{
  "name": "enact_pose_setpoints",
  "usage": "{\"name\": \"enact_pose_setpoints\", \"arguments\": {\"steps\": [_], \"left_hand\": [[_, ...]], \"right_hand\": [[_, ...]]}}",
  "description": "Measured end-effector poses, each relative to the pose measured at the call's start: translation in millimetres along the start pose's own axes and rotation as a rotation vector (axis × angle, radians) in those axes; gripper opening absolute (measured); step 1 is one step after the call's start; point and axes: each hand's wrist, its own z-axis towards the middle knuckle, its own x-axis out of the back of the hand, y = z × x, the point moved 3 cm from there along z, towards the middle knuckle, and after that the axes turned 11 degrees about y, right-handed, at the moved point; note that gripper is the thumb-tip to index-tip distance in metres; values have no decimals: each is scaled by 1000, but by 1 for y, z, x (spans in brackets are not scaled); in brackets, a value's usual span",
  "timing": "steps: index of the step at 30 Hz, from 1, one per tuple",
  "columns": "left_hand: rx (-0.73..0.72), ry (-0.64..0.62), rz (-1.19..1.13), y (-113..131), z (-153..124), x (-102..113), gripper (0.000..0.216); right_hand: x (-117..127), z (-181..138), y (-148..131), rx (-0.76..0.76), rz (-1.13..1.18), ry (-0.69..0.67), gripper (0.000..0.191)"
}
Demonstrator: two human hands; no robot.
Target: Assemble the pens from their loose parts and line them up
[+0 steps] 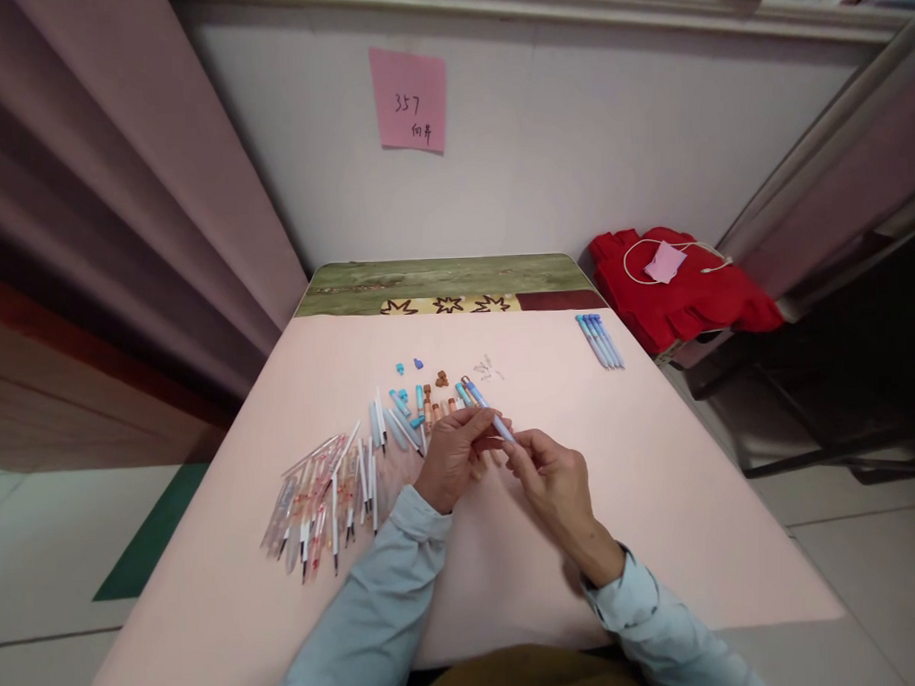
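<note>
Between both hands, above the middle of the table, is a slim blue and pale-lilac pen, tilted with its blue end pointing away from me. My left hand is closed around its middle, fingers wrapped on the barrel. The fingertips of my right hand pinch the near end. Just beyond my left hand lie blue and brown pen parts, partly hidden by it. White refills with dark tips are spread to the left, next to a heap of clear, red-patterned pen barrels.
Small brown caps, blue caps and tiny metal-looking pieces lie at the back. Several blue pens sit in a row at the back right. A red cloth-covered thing with a white cable stands beyond the table's right corner.
</note>
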Motion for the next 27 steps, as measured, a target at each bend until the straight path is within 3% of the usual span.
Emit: {"name": "enact_pose_setpoints", "arguments": {"steps": [4, 8, 11, 13, 19, 27], "left_hand": [[-89, -44, 48, 4, -1, 0, 27], [-67, -69, 43, 4, -4, -1, 28], [-72, -70, 36, 2, -4, -2, 28], [-93, -72, 61, 0, -4, -4, 26], [-148, -99, 176, -5, -5, -8, 23], [-140, -97, 200, -4, -7, -7, 29]], "right_hand": [[-2, 2, -1, -179, 260, -133, 38], [-7, 3, 0, -435, 608, -360, 46], [-10, 3, 6, -562, 721, -492, 51], [-9, 4, 11, -551, 718, -475, 50], [-2, 6, 15, -409, 576, -234, 35], [-7, 2, 12, -507, 703, -408, 34]]}}
